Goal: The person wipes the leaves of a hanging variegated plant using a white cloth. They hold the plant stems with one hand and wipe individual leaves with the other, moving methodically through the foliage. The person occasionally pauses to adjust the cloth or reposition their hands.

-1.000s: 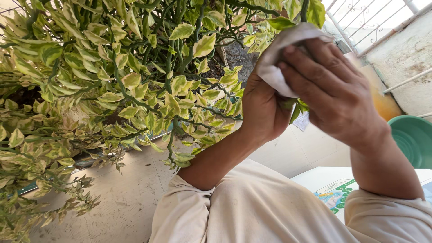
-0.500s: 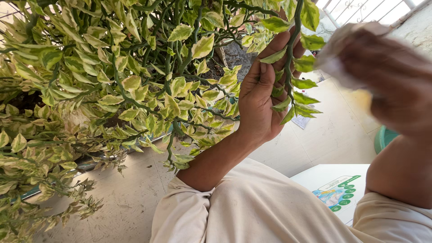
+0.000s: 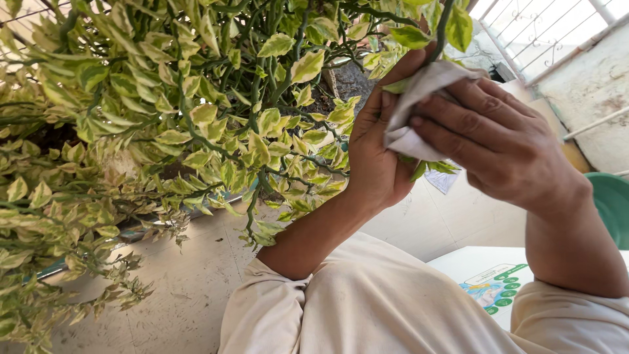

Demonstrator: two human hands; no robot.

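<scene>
White cloth (image 3: 419,108) sits high in the middle-right of the view, folded over a green stem (image 3: 444,23) with leaves and pinched there by the right hand (image 3: 498,147) — its fingers curl over the top of the cloth and press it down toward the palm behind. The left hand (image 3: 380,157) is open and cupped underneath, palm up, thumb raised beside the cloth's left edge, backing the stem and leaves from behind. A few green leaves (image 3: 432,168) poke out just below the cloth, between the two hands.

Crowding in from the left and above is the variegated plant (image 3: 196,124), a dense mass of cream-and-green leaves and dark stems that reaches right up to the left hand's knuckles — there is hardly any gap on that side. Behind the foliage a grey stone-like surface (image 3: 350,82) shows through. Below the hands lies the person's pale trouser leg (image 3: 393,301), with the speckled floor (image 3: 183,288) to its left. A white box with a printed label (image 3: 488,282) lies near the right forearm, and a green basin (image 3: 609,206) sits at the right edge. A white metal grille (image 3: 550,29) closes the upper right corner; open room lies to the right and below.
</scene>
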